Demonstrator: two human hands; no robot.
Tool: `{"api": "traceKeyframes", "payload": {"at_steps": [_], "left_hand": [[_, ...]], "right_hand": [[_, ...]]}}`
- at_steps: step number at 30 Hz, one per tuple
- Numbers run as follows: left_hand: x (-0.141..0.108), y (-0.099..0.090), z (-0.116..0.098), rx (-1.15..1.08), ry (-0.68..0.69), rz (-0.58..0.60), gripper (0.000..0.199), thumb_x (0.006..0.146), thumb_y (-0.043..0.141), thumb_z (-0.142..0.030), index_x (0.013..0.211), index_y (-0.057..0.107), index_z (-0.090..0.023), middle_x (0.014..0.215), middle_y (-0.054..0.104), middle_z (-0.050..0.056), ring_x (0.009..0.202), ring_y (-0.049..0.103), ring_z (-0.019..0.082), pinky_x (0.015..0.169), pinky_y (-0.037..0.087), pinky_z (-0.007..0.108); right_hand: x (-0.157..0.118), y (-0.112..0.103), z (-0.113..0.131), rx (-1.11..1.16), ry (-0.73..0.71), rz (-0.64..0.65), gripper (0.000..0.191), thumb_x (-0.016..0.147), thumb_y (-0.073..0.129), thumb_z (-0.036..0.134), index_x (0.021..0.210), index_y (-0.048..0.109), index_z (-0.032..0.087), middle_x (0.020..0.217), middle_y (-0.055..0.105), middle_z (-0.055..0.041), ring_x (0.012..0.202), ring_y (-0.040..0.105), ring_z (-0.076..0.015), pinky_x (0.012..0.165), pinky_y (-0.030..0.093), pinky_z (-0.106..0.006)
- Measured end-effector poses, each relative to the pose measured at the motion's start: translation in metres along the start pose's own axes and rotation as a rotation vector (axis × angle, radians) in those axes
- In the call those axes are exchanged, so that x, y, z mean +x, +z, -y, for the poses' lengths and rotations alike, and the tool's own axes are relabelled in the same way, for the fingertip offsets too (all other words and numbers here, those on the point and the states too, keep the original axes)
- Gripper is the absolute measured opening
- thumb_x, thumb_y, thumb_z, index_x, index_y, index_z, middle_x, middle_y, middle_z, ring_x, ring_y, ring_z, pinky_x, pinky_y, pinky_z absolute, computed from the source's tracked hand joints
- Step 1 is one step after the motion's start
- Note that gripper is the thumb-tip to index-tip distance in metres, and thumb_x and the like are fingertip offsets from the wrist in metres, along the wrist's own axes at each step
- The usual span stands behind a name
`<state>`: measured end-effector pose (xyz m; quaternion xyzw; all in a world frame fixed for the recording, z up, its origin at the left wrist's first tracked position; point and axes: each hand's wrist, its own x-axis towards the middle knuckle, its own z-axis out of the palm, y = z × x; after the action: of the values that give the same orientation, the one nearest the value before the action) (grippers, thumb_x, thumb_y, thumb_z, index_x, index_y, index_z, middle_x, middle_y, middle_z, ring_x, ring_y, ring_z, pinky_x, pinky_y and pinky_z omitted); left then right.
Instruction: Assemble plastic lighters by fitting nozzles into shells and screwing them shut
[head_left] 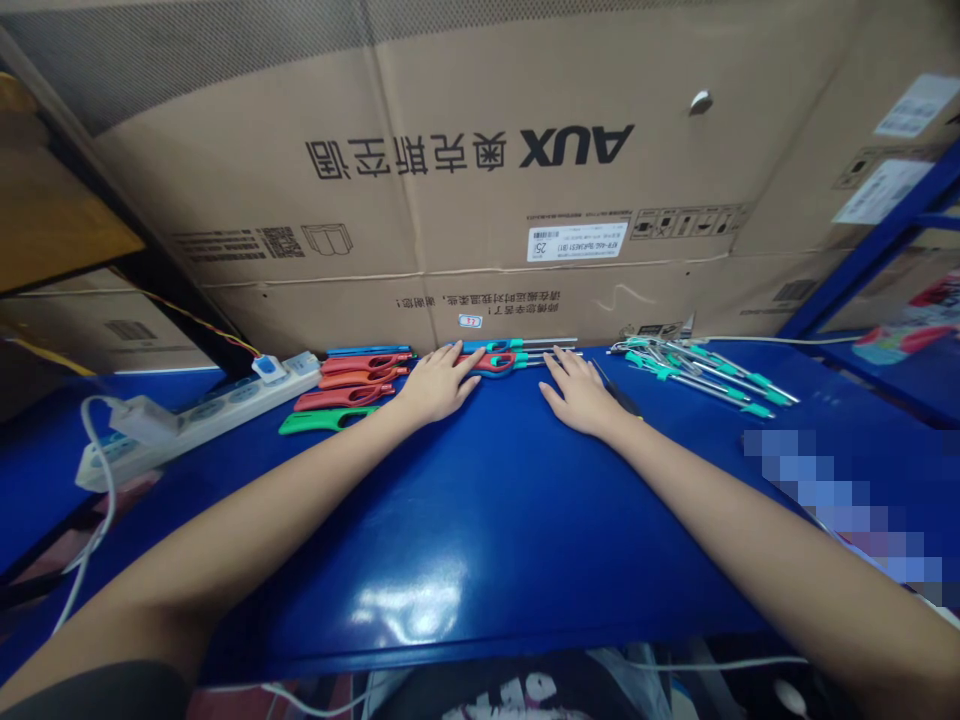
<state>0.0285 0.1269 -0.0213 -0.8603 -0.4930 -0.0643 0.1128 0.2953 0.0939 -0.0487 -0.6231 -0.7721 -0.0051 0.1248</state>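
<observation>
My left hand (437,384) lies flat with its fingers spread, the fingertips at the grip end of a red long-nosed lighter (496,364). Just behind it is a blue long-nosed lighter (491,346); both point right with metal stems. My right hand (581,392) is also flat and open, its fingertips over the stem ends. A dark thin tool (616,388), perhaps a screwdriver, is partly hidden beside that hand. Left of my left hand are loose lighter handles: red (352,365), orange (360,378) and green (319,420), the last partly covered by my forearm.
A pile of metal lighter stems (709,372) with teal collars and wires lies to the right. A white power strip (217,405) with plugs and cables runs along the left. Behind the blue table (525,530) stands a large cardboard sheet (450,80).
</observation>
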Motion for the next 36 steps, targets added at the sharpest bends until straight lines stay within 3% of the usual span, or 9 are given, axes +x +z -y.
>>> {"api": "traceKeyframes", "payload": {"at_steps": [13,19,22,26,28,31,33,36], "left_hand": [[0.000,-0.001,-0.007,-0.042,0.009,-0.044,0.057,0.104,0.039,-0.045,0.155,0.038,-0.020,0.162,0.035,0.014,0.147,0.039,0.031,0.120,0.033,0.044],[-0.008,-0.019,-0.006,-0.037,-0.025,-0.121,0.053,0.103,0.040,-0.045,0.150,0.044,-0.020,0.158,0.043,0.011,0.144,0.041,0.027,0.119,0.033,0.041],[-0.014,-0.033,0.007,-0.012,-0.139,-0.136,0.044,0.102,0.039,-0.046,0.129,0.061,-0.020,0.135,0.062,0.012,0.126,0.055,0.028,0.104,0.046,0.040],[-0.018,-0.043,0.046,0.048,-0.363,-0.090,0.038,0.093,0.050,-0.041,0.115,0.067,-0.014,0.119,0.065,0.019,0.116,0.057,0.035,0.093,0.049,0.044],[-0.019,-0.045,0.067,0.052,-0.425,-0.017,0.040,0.089,0.056,-0.045,0.108,0.071,-0.012,0.112,0.067,0.020,0.109,0.061,0.036,0.089,0.050,0.042],[-0.018,-0.045,0.093,0.031,-0.451,0.106,0.033,0.084,0.061,-0.048,0.084,0.077,-0.020,0.093,0.072,0.013,0.095,0.066,0.031,0.080,0.050,0.035],[-0.018,-0.044,0.102,0.015,-0.455,0.167,0.031,0.080,0.064,-0.050,0.077,0.077,-0.022,0.082,0.072,0.009,0.086,0.067,0.028,0.073,0.049,0.031],[-0.019,-0.042,0.104,0.008,-0.459,0.186,0.026,0.082,0.063,-0.046,0.081,0.077,-0.024,0.087,0.075,0.007,0.086,0.068,0.025,0.069,0.048,0.029]], "right_hand": [[0.001,0.000,-0.002,0.064,-0.032,-0.009,0.065,0.101,0.032,0.041,0.159,0.029,0.013,0.168,0.017,-0.0122,0.156,0.017,-0.0317,0.123,0.018,-0.061],[-0.005,-0.008,0.000,0.095,-0.136,-0.140,0.058,0.100,0.037,0.037,0.153,0.039,0.015,0.166,0.027,-0.0132,0.153,0.025,-0.0309,0.124,0.020,-0.055],[-0.010,-0.014,0.004,0.121,-0.243,-0.226,0.045,0.099,0.041,0.034,0.137,0.055,0.015,0.147,0.051,-0.0173,0.137,0.045,-0.0315,0.116,0.036,-0.049],[-0.016,-0.017,0.011,0.139,-0.296,-0.194,0.029,0.099,0.041,0.030,0.114,0.063,0.019,0.116,0.064,-0.0129,0.108,0.061,-0.0265,0.094,0.050,-0.039],[-0.017,-0.016,0.013,0.143,-0.306,-0.176,0.025,0.099,0.042,0.029,0.110,0.062,0.019,0.112,0.064,-0.0114,0.104,0.062,-0.0259,0.085,0.052,-0.036],[-0.017,-0.014,0.015,0.148,-0.318,-0.151,0.022,0.098,0.044,0.028,0.109,0.062,0.020,0.111,0.065,-0.0100,0.103,0.063,-0.0249,0.081,0.052,-0.034],[-0.017,-0.012,0.014,0.152,-0.319,-0.144,0.022,0.098,0.044,0.027,0.110,0.061,0.020,0.112,0.065,-0.0097,0.103,0.063,-0.0245,0.082,0.051,-0.034],[-0.016,-0.011,0.012,0.156,-0.319,-0.139,0.022,0.098,0.044,0.027,0.111,0.061,0.020,0.114,0.065,-0.0098,0.105,0.064,-0.0250,0.083,0.052,-0.035]]}}
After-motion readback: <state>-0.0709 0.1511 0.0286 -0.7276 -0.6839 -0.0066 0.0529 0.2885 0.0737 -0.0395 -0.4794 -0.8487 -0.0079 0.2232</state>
